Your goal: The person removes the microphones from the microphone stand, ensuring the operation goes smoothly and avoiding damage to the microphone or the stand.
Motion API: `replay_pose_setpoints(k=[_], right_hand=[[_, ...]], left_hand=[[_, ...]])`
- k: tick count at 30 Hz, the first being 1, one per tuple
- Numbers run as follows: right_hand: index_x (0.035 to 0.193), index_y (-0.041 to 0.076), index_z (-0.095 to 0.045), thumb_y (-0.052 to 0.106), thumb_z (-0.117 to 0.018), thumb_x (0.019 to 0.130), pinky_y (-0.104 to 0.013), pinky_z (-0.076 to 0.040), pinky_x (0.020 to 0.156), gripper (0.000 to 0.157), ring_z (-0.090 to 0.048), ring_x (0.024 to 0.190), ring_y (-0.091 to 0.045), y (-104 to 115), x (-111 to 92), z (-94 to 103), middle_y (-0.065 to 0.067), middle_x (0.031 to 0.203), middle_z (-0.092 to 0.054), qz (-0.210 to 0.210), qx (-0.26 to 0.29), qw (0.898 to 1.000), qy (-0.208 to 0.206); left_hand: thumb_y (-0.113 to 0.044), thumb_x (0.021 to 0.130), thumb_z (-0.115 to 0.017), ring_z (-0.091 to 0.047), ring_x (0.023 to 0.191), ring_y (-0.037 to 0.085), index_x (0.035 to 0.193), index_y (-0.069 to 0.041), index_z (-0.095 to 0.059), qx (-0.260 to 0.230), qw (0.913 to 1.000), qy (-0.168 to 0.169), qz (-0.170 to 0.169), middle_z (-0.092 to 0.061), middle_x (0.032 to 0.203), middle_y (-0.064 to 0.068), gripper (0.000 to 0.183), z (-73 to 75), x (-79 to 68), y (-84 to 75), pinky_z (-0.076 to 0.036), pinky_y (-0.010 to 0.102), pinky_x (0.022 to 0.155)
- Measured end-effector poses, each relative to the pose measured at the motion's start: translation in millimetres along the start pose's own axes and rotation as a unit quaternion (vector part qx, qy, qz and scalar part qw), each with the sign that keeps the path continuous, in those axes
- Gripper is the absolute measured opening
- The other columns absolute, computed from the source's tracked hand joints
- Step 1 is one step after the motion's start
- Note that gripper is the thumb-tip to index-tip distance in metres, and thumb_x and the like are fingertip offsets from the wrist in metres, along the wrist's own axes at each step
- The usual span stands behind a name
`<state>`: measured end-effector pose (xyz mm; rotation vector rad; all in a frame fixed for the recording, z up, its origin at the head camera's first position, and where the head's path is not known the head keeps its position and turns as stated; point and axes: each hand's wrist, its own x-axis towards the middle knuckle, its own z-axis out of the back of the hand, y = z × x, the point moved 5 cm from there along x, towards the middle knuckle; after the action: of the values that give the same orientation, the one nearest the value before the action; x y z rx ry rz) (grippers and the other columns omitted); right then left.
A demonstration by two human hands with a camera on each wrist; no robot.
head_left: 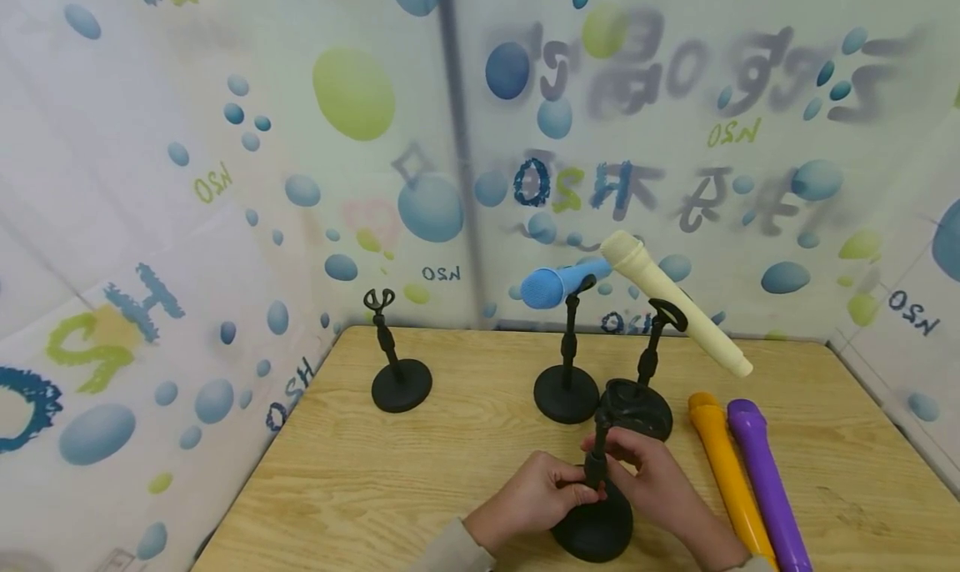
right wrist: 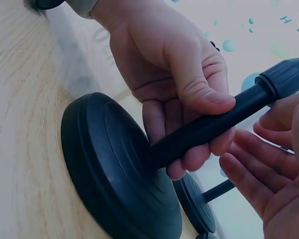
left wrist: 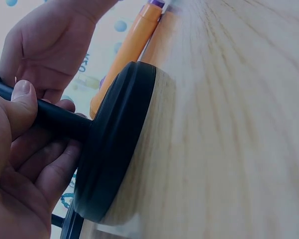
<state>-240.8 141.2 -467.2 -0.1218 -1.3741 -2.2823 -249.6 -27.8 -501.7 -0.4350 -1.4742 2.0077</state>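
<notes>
A black desktop microphone stand (head_left: 596,526) stands near the front of the wooden table, its round base down. My left hand (head_left: 536,493) grips its pole just above the base, thumb on the near side and fingers curled behind, as the right wrist view shows. Higher up, my right hand (head_left: 660,480) holds the stand around its ridged collar (right wrist: 283,77), with the lower fingers loosely extended beside the pole. Just behind stand two more black stands: one bears a blue microphone (head_left: 551,288), the other a cream microphone (head_left: 682,301) tilted down to the right.
An orange microphone (head_left: 727,472) and a purple microphone (head_left: 768,480) lie side by side right of my right hand. A further black stand (head_left: 401,384) with a bare clip is at the back left. Printed curtains (head_left: 360,222) enclose the wooden table (head_left: 360,472) behind and at the sides.
</notes>
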Motion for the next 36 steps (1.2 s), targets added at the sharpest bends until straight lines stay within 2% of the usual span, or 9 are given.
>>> replay_pose_setpoints(k=[7, 10, 15, 21, 29, 36], right_hand=[[0.123, 0.004, -0.074, 0.003, -0.068, 0.105, -0.044, -0.063, 0.099, 0.019, -0.069, 0.111, 0.000, -0.8, -0.9, -2.4, -0.010, 0.120, -0.079, -0.029, 0.031, 0.999, 0.012], [0.126, 0.002, -0.073, 0.005, -0.066, 0.106, -0.032, -0.062, 0.100, 0.021, -0.069, 0.113, 0.001, -0.1, -1.6, -3.5, -0.011, 0.122, -0.079, -0.034, 0.046, 0.998, 0.021], [0.128, -0.001, -0.071, 0.006, -0.067, 0.106, -0.015, -0.054, 0.099, 0.023, -0.069, 0.113, 0.000, 1.0, -3.0, -4.9, -0.013, 0.122, -0.079, -0.025, 0.065, 0.997, 0.029], [0.128, 0.002, -0.072, 0.004, -0.068, 0.105, -0.014, -0.051, 0.100, 0.023, -0.068, 0.114, 0.000, 2.5, -5.3, -5.4, -0.010, 0.121, -0.079, -0.009, 0.070, 0.997, 0.031], [0.123, 0.006, -0.074, -0.007, -0.069, 0.099, -0.020, -0.057, 0.096, 0.028, -0.071, 0.106, -0.006, 9.6, -8.2, -9.3, -0.013, 0.116, -0.079, 0.055, 0.080, 0.995, 0.021], [0.127, 0.003, -0.074, -0.002, -0.068, 0.102, -0.019, -0.055, 0.100, 0.026, -0.069, 0.112, -0.003, 9.8, -10.2, -10.5, -0.012, 0.120, -0.079, 0.045, 0.096, 0.994, 0.029]], left_hand=[[-0.014, 0.102, -0.075, -0.070, 0.092, -0.008, 0.108, -0.005, -0.086, 0.004, 1.0000, -0.001, 0.000, -0.085, 0.103, 0.006, 0.015, 0.0, 0.5, 0.7, -0.058, 0.015, 0.086], [-0.014, 0.102, -0.075, -0.070, 0.090, -0.009, 0.109, -0.004, -0.086, 0.005, 1.0000, -0.003, -0.001, -0.085, 0.101, 0.007, 0.016, -0.1, 0.2, 1.2, -0.058, 0.015, 0.085], [-0.015, 0.102, -0.075, -0.070, 0.089, -0.008, 0.110, -0.004, -0.086, 0.005, 1.0000, -0.002, -0.002, -0.085, 0.100, 0.008, 0.017, 0.1, -0.3, 1.4, -0.058, 0.015, 0.084], [-0.015, 0.102, -0.075, -0.070, 0.094, -0.008, 0.110, -0.005, -0.086, 0.014, 0.9999, 0.002, -0.001, -0.085, 0.102, 0.005, 0.017, 0.6, 0.2, 0.9, -0.058, 0.014, 0.086], [-0.013, 0.101, -0.077, -0.069, 0.093, -0.009, 0.110, -0.005, -0.086, 0.027, 0.9996, 0.000, -0.006, -0.085, 0.102, 0.005, 0.015, 1.3, 1.0, 0.4, -0.058, 0.013, 0.085], [-0.013, 0.101, -0.076, -0.070, 0.096, -0.008, 0.111, -0.003, -0.085, 0.025, 0.9997, 0.000, -0.008, -0.084, 0.103, 0.006, 0.017, 1.4, 1.0, 0.1, -0.058, 0.014, 0.086]])
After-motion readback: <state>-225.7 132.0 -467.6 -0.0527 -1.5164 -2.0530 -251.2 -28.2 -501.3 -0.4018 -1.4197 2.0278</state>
